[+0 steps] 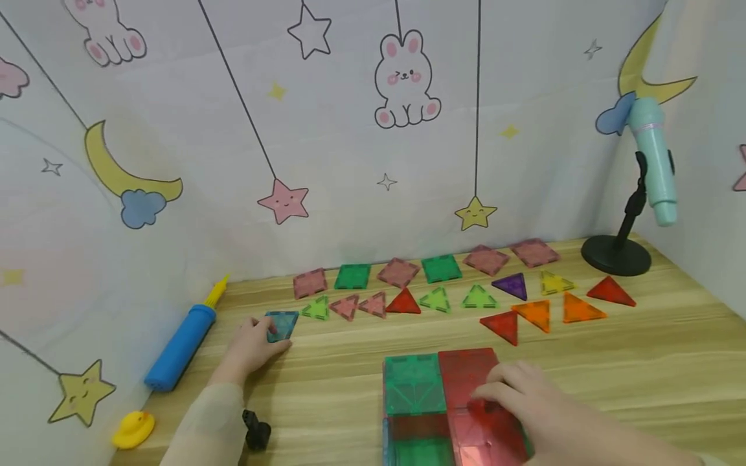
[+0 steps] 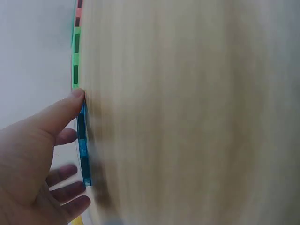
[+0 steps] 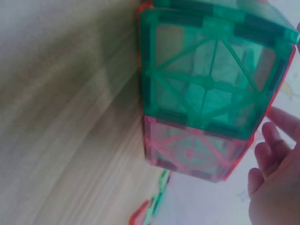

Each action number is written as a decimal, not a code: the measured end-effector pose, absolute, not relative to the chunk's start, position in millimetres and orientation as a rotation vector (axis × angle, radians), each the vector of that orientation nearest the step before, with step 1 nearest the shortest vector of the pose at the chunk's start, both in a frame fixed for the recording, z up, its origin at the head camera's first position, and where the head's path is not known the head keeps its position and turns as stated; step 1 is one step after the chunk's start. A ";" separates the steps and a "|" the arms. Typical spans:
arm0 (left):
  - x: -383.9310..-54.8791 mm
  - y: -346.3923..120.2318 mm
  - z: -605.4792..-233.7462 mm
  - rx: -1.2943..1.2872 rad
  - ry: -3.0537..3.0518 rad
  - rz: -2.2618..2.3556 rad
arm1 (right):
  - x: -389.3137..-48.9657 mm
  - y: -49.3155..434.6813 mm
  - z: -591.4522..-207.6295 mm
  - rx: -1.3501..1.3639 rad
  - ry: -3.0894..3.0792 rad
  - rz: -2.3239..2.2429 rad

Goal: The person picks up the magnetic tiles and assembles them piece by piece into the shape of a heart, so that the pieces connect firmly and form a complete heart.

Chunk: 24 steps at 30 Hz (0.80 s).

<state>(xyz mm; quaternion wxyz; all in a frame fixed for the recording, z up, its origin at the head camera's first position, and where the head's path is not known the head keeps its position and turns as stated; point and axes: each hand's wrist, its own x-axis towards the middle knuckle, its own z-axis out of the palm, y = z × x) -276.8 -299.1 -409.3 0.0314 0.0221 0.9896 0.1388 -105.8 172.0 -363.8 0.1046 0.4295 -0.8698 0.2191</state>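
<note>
My left hand (image 1: pixel 253 346) is at a translucent blue magnetic tile (image 1: pixel 282 325) lying flat at the left end of the tile rows. Its thumb touches one end of the tile's edge, and the fingers bend over the tile; in the left wrist view the other fingertips are blurred near the far end. At the front centre stands a box-like structure of red, green and pink magnetic tiles (image 1: pixel 414 385). My right hand (image 1: pixel 521 398) rests at its red top with loosely bent fingers. The structure's green side wall (image 3: pixel 206 84) shows in the right wrist view.
Square tiles (image 1: pixel 352 276) and triangular tiles (image 1: pixel 404 302) lie in rows along the back. A blue pump (image 1: pixel 183 346), a yellow duck (image 1: pixel 134 430) and a small black object (image 1: pixel 256 431) lie at left. A mint microphone (image 1: pixel 654 155) on a black stand is at back right.
</note>
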 end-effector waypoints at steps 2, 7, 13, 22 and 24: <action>-274.7 -297.5 -407.7 0.038 3.039 0.437 | -106.5 172.6 -362.7 1.268 -2.557 0.653; -271.4 -291.6 -404.3 -0.007 3.027 0.423 | -109.3 175.2 -361.8 1.284 -2.529 0.684; -259.5 -284.4 -395.0 0.045 3.022 0.453 | -118.2 184.8 -363.7 1.224 -2.462 0.742; -196.5 -226.0 -339.6 0.909 2.858 0.671 | -139.2 196.9 -360.5 1.104 -2.437 0.747; -180.0 -203.8 -329.6 1.128 2.728 0.694 | -143.2 196.6 -360.4 1.095 -2.443 0.739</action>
